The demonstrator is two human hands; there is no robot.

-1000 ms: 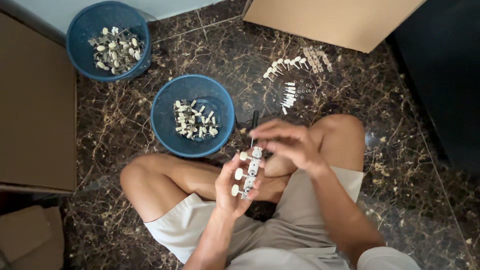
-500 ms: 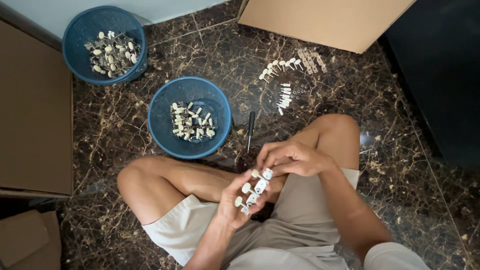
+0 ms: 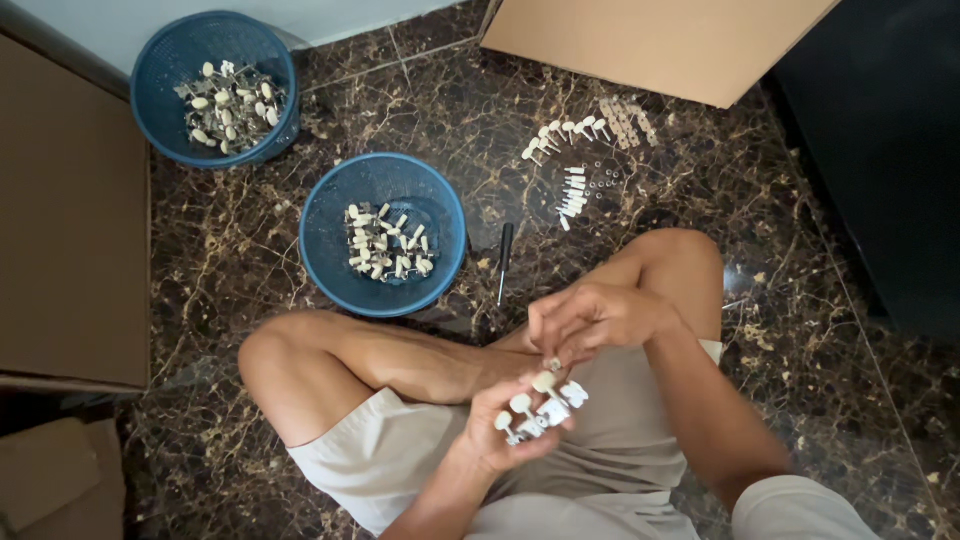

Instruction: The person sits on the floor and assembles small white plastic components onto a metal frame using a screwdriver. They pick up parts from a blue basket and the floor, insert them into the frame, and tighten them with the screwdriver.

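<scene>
Over the lap, the left hand [image 3: 500,440] cups a guitar tuner strip [image 3: 540,410], fingers curled and clamped around its metal plate, three cream knobs sticking up; its long axis runs diagonally from lower left to upper right. Right hand [image 3: 600,318] sits just above the strip's upper-right end, fingertips pinched together on something small there, too tiny to identify. Screwdriver [image 3: 504,262] lies on the marble floor [image 3: 250,230] beside the nearer blue basket [image 3: 325,265], closer to the right hand.

Dark marble floor [image 3: 830,330], as I see it.
Two blue baskets [image 3: 383,235] at ten and eleven o'clock, a screwdriver [image 3: 505,262] at centre, small white parts [image 3: 575,190] and cardboard [image 3: 650,45] toward one o'clock.
</scene>
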